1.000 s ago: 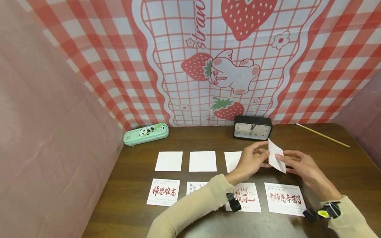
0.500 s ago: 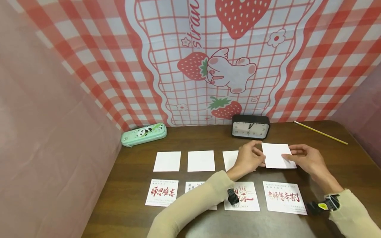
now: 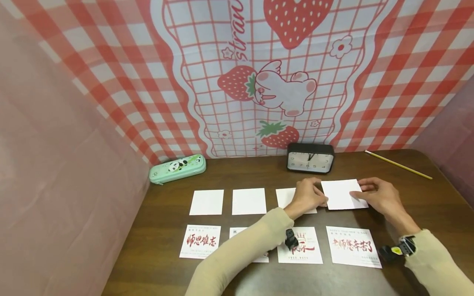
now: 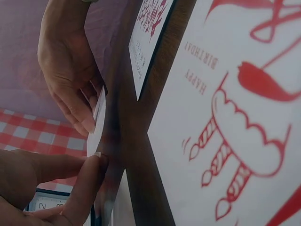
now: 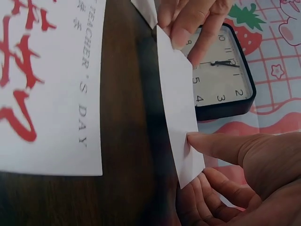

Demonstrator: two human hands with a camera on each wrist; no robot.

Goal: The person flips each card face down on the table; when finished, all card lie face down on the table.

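A square white card (image 3: 340, 195), blank on its upper face, is held low over the table at the right end of the back row. My left hand (image 3: 305, 196) pinches its left edge; the left wrist view shows thumb and finger meeting at the card's corner. From the other side my right hand (image 3: 383, 200) grips it, thumb on top and fingers beneath, plain in the right wrist view. Another blank card (image 3: 285, 196) lies partly hidden behind the left hand. In front lies a card with red lettering (image 3: 353, 246).
Two more blank cards, one at far left (image 3: 206, 202) and a second card (image 3: 249, 201), lie in the back row. Below the left sleeve are other printed cards (image 3: 200, 241). A black clock (image 3: 310, 158), green pencil case (image 3: 177, 169) and yellow pencil (image 3: 398, 164) line the back.
The held card was tilted steeply on edge between both hands; it has turned face up and come down toward the table. Both hands still hold it.
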